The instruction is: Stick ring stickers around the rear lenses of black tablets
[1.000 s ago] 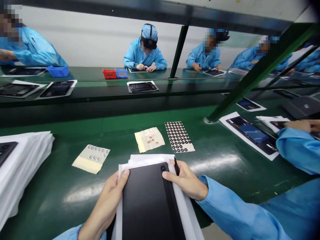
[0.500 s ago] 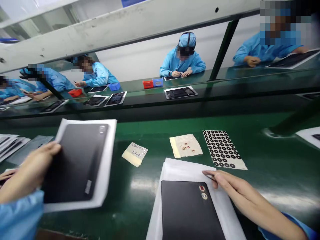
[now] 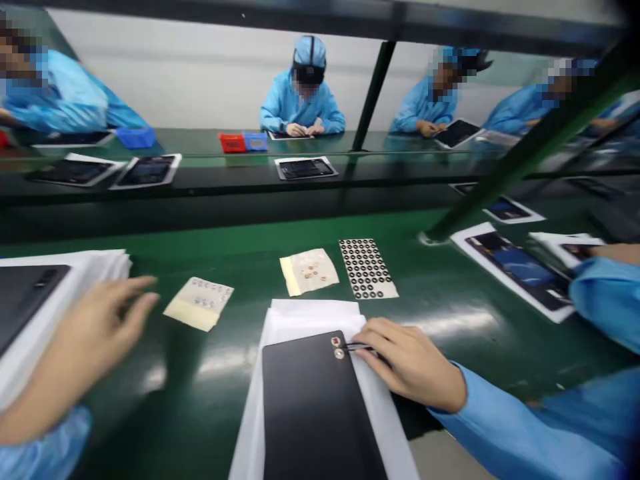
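My right hand (image 3: pixel 413 367) pinches a pair of tweezers (image 3: pixel 357 347), their tips beside the two round camera spots (image 3: pixel 339 348) on a black tablet back panel (image 3: pixel 315 407). One spot has a red centre, the other a pale one. The panel rests on white paper sheets (image 3: pixel 295 313). My left hand (image 3: pixel 107 333) is slightly blurred, its fingers apart and nothing in them. At the far left, next to that hand, another black panel (image 3: pixel 25 293) lies on a stack of white sheets (image 3: pixel 113 263).
Beyond the panel lie a sticker sheet (image 3: pixel 203 300), a second sheet with small reddish pieces (image 3: pixel 313 270) and a sheet of black rings (image 3: pixel 365 267). A green post (image 3: pixel 480 180) stands at right, near a co-worker's sleeve (image 3: pixel 607 293). More co-workers sit behind.
My left hand has let go of the black panel and white sheet it held, now on the left stack. My right hand has brought the tweezers to the camera spots. The view has turned right.
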Motion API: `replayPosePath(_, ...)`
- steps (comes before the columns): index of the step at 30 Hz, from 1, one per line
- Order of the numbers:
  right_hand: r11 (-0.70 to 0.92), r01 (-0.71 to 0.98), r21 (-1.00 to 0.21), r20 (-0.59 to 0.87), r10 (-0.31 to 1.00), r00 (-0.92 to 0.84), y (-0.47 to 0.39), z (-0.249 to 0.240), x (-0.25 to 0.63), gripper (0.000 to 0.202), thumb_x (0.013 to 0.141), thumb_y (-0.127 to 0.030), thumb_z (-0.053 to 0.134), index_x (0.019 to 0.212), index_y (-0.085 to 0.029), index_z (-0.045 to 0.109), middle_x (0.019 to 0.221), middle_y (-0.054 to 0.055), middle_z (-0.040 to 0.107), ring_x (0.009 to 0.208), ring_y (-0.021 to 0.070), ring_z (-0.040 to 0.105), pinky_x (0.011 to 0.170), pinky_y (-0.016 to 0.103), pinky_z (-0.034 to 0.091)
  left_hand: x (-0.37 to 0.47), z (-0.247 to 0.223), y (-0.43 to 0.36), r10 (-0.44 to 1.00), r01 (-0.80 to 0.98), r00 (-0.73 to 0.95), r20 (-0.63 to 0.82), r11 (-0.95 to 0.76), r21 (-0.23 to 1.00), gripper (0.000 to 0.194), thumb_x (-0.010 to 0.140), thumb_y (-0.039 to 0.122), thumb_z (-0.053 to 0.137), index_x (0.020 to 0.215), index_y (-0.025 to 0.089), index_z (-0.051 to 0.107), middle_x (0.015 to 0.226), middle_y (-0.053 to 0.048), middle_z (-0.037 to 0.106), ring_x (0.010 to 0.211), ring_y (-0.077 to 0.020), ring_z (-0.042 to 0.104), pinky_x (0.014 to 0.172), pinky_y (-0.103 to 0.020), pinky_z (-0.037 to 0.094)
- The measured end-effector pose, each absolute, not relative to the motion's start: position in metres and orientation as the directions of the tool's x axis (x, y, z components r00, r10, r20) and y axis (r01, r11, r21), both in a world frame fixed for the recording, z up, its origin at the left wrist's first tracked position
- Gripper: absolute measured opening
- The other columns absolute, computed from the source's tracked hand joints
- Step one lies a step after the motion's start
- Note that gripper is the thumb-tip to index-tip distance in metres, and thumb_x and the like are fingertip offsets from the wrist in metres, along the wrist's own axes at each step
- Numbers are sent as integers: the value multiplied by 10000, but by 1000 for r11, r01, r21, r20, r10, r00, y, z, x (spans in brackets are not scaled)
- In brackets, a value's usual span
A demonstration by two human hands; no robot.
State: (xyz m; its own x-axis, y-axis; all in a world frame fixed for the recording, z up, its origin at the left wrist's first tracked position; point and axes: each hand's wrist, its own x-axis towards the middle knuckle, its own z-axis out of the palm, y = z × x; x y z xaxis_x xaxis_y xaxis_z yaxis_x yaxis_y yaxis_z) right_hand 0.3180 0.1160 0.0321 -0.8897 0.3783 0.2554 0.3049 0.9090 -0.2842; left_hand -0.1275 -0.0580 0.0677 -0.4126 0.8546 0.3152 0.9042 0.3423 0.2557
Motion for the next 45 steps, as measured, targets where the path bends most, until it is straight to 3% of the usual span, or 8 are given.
replayPosePath(2,929,295,-221,238,345,-908,115,32,317,188,1059,-279,501,1053,-192,668,937,53,686,832,208,636,668,328,451,-54,47,-39,946,883,-192,261,51,466,285,1012,442,532,1155,246,683,1158,-6,721,1025,-197,679,933,-321,547)
replayPosePath(4,945,284,-161,232,316,-920,114,30,315,188,1054,-281,512,1017,-188,671,906,48,681,792,202,607,623,326,411,14,33,-26,962,818,18,272,-171,549,214,1030,312,531,1172,262,684,1151,-20,712,1058,-190,671,934,-293,545)
replayPosePath(6,957,266,-116,235,287,-929,112,27,313,189,1053,-278,515,997,-184,669,893,44,680,766,199,580,600,331,377,64,22,-17,956,776,112,271,-255,577,228,1027,230,526,1206,247,666,1136,-41,697,1030,-193,667,901,-298,559)
replayPosePath(18,945,285,-163,337,325,-884,123,19,305,194,1052,-243,502,970,-173,662,866,47,670,761,188,545,630,324,371,111,-4,7,956,855,69,284,-203,477,105,978,197,595,1022,196,690,974,-57,670,885,-245,656,788,-399,569)
replayPosePath(25,974,211,-86,271,227,-936,133,23,299,196,1026,-250,538,890,-176,657,844,42,656,754,196,530,604,345,332,107,2,19,958,725,-108,267,-108,680,145,983,187,585,921,228,710,961,-5,693,784,-142,680,717,-254,555)
replayPosePath(31,950,288,-118,381,311,-871,132,10,303,223,1057,-250,510,913,-171,661,835,36,659,751,190,520,617,345,358,103,-6,22,924,812,-10,382,-216,543,216,1004,191,563,975,243,770,1015,-23,761,901,-188,718,791,-300,586)
replayPosePath(41,951,229,208,480,105,-871,119,12,311,178,1003,-137,548,1023,-126,724,888,78,711,718,200,537,548,363,362,107,-4,23,921,857,82,381,-260,444,168,1003,172,545,1032,189,710,1032,-61,756,912,-233,694,832,-397,602)
replayPosePath(45,952,241,190,521,110,-846,120,8,312,148,986,-157,598,1031,-106,730,868,82,705,715,199,546,545,359,367,106,-5,22,912,856,105,397,-287,431,178,1018,172,534,1043,189,710,1034,-60,757,901,-224,692,819,-381,599)
